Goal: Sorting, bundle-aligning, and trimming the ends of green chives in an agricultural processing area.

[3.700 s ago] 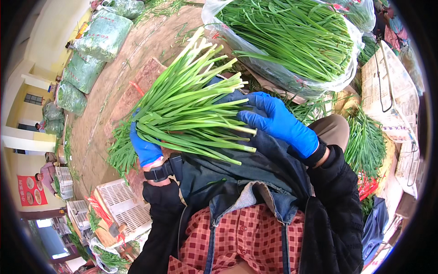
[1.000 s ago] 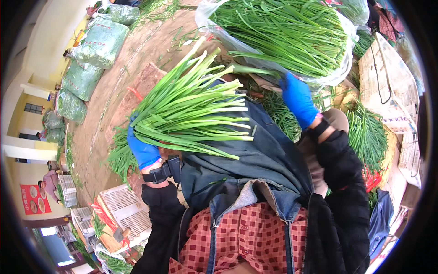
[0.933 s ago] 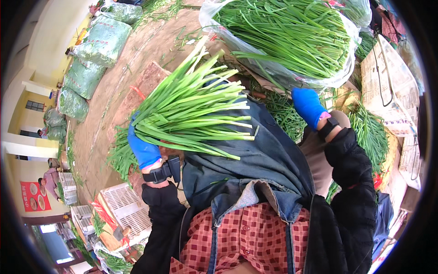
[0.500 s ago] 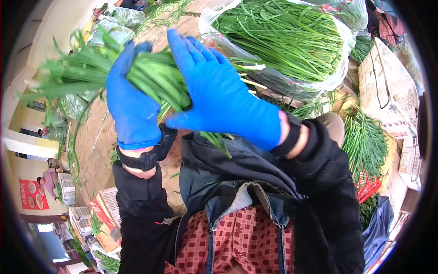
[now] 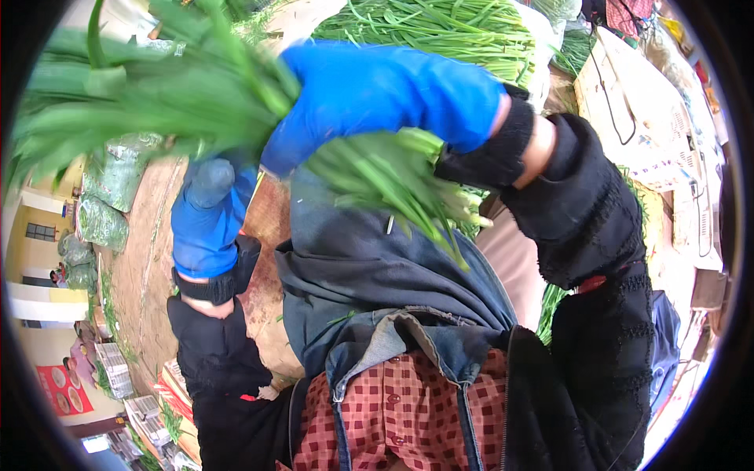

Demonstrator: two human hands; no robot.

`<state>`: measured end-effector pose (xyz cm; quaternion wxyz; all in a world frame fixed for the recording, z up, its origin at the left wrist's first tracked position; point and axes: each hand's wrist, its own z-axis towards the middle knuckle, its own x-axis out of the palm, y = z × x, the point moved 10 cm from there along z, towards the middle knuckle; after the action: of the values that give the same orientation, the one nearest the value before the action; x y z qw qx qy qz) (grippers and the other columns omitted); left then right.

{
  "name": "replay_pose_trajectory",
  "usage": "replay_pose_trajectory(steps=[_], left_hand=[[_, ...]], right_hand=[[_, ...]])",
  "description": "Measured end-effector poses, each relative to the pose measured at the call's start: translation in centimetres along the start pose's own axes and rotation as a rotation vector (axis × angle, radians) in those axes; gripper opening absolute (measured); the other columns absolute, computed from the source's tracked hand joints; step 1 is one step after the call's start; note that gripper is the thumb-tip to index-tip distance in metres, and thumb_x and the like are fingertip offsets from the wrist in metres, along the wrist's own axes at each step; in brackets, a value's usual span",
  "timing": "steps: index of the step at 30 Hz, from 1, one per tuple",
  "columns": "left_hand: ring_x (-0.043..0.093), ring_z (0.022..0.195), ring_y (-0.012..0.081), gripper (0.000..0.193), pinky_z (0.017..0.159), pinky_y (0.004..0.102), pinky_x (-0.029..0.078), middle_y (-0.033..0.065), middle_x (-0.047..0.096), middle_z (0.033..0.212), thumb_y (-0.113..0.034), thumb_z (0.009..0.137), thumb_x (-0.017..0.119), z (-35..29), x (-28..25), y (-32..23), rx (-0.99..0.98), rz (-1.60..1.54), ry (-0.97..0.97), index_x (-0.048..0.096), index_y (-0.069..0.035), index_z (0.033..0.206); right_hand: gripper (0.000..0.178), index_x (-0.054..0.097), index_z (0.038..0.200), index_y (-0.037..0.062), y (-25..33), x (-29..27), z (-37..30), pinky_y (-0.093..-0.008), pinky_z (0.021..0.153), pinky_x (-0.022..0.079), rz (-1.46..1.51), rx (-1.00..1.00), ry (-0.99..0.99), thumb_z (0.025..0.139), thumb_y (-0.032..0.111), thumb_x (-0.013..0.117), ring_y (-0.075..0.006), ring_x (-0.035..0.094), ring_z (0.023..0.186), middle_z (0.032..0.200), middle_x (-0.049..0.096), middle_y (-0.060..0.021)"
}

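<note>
My right hand (image 5: 385,94), in a blue glove, is closed around the middle of a large bunch of garlic chives (image 5: 149,102). The long green leaves fan out to the left, blurred by motion. The pale stem ends point right and down, above my lap. My left hand (image 5: 206,216), also gloved in blue, is just below the leaves, lower than my right hand. Its fingers are partly hidden by the bunch and smeared, so their grip does not show. A heap of chives (image 5: 440,31) lies beyond my right hand.
A white plastic crate (image 5: 628,102) stands at the right. Filled plastic bags (image 5: 102,220) lie on the floor at the left. Lower left are more crates (image 5: 116,369) and a red poster (image 5: 64,390) on the wall. Dark blue cloth (image 5: 666,337) hangs at the right.
The bunch has risen and turned, its stem ends now hanging nearer my lap. My right hand has moved up and wrapped over it; my left hand has dropped lower, below the leaves.
</note>
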<state>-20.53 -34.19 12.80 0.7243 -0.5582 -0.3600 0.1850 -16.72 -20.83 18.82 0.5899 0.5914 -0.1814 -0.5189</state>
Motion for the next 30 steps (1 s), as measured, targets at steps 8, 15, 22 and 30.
replay_pose_trajectory(steps=[8,15,22,30], left_hand=[[0.044,0.125,0.0377,0.024,0.104,0.0587,0.031,0.0172,0.053,0.129,-0.019,0.086,0.056,-0.4,1.1,-0.9,0.248,-0.32,-0.049,0.06,-0.006,0.106],[0.053,0.116,0.0221,0.04,0.1,0.0547,0.041,0.003,0.064,0.11,-0.02,0.093,0.049,-5.5,-8.5,1.1,0.286,-0.394,-0.675,0.047,-0.007,0.13],[0.055,0.111,0.0164,0.041,0.099,0.0548,0.039,0.0015,0.066,0.107,-0.018,0.093,0.047,-6.9,-8.9,1.8,0.323,-0.384,-0.454,0.045,-0.012,0.134],[0.054,0.115,0.022,0.03,0.099,0.061,0.038,0.0016,0.063,0.115,-0.011,0.088,0.052,-6.4,-8.0,2.0,0.322,-0.511,-0.471,0.054,-0.014,0.118]], right_hand=[[0.05,0.058,0.12,0.0006,-6.4,3.6,-0.8,-0.0262,0.089,0.044,0.395,0.094,0.237,0.085,0.035,0.065,-0.0156,0.058,0.099,0.109,0.063,-0.0072],[0.04,0.057,0.122,0.0005,-14.9,6.0,-6.7,-0.0282,0.094,0.042,0.646,0.26,-0.121,0.088,0.021,0.065,-0.0133,0.056,0.104,0.113,0.063,-0.007],[0.024,0.065,0.104,0.0002,-18.5,3.5,-5.6,-0.0283,0.085,0.047,0.453,0.314,-0.257,0.093,0.02,0.057,-0.0122,0.06,0.091,0.099,0.067,-0.0057],[0.025,0.065,0.104,-0.0008,-14.2,3.6,-5.6,-0.0294,0.073,0.049,0.294,0.174,-0.265,0.092,0.021,0.06,-0.0104,0.057,0.079,0.085,0.066,-0.0045]])
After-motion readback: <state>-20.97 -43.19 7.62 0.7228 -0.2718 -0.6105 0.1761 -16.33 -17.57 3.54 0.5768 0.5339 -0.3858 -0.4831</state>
